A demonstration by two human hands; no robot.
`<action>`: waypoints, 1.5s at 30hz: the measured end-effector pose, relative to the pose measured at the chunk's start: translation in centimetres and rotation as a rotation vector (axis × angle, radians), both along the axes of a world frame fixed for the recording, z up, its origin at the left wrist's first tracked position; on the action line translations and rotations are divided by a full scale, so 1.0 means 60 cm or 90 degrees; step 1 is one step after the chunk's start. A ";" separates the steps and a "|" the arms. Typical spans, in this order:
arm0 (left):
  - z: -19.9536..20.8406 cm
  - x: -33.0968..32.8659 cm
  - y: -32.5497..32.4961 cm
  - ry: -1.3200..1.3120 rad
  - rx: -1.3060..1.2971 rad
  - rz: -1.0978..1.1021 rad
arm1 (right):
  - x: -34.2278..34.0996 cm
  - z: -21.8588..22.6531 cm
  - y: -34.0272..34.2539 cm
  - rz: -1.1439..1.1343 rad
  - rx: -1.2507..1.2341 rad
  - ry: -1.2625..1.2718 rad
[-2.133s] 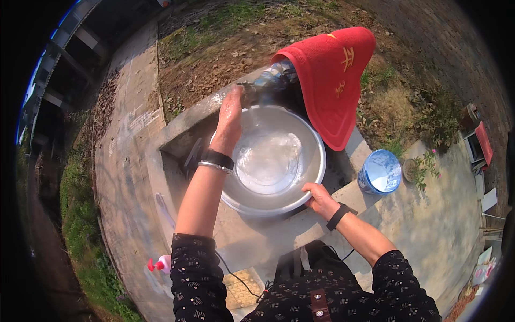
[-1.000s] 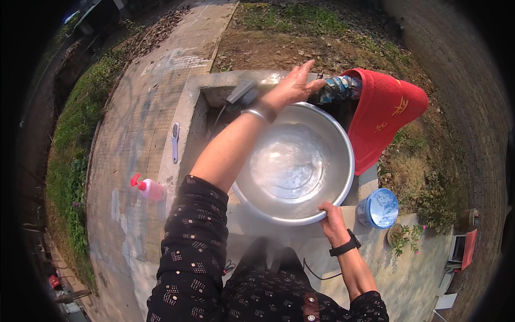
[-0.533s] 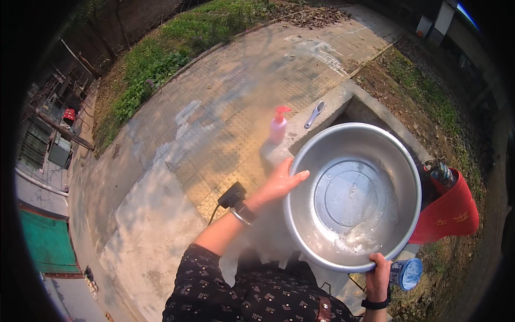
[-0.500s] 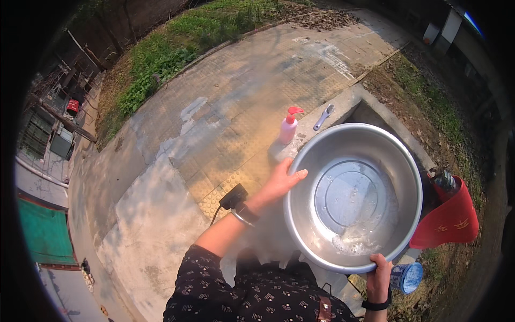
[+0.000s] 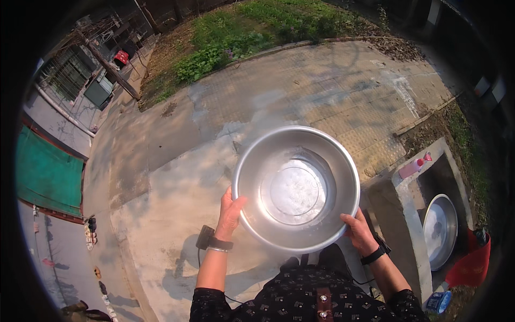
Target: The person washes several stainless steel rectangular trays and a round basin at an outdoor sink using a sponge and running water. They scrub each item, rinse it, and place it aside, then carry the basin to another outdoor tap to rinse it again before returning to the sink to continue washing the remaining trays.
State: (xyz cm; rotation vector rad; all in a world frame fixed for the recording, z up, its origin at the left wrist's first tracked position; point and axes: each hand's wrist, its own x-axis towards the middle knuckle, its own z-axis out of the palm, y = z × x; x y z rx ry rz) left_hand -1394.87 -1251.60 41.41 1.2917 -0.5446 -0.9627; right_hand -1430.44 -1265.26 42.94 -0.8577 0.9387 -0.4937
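Observation:
A wide metal basin (image 5: 342,185) is held out in front of me, over the paved yard. A little clear water (image 5: 298,188) lies in its bottom and catches the light. My left hand (image 5: 229,216) grips the left side of the rim, thumb on top and fingers underneath. At the lower right of the rim my right hand (image 5: 359,231) clasps it the same way; its fingers are mostly hidden below. Both wrists wear dark bands.
To the right stands a concrete trough (image 5: 401,222) with a second metal basin (image 5: 452,217) inside. A pink pump bottle (image 5: 411,169) rests on its edge. A red container (image 5: 472,263) and a blue tub (image 5: 439,301) are beside it. Plants (image 5: 214,56) border the paving (image 5: 177,177).
Both hands have carried the basin left, away from the trough, as my view turned left. The second basin in the trough has come into sight. The water has shifted within the held basin.

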 end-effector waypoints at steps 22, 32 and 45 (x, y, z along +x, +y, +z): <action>-0.010 0.637 0.403 0.010 0.245 0.875 | 1.364 -0.207 0.000 0.937 0.181 -0.123; 0.017 0.961 0.312 0.122 0.272 0.996 | 1.740 -0.253 0.029 1.189 0.246 -0.089; 0.066 1.847 -0.163 0.034 0.693 0.722 | 2.302 -0.448 -0.413 0.876 0.494 -0.074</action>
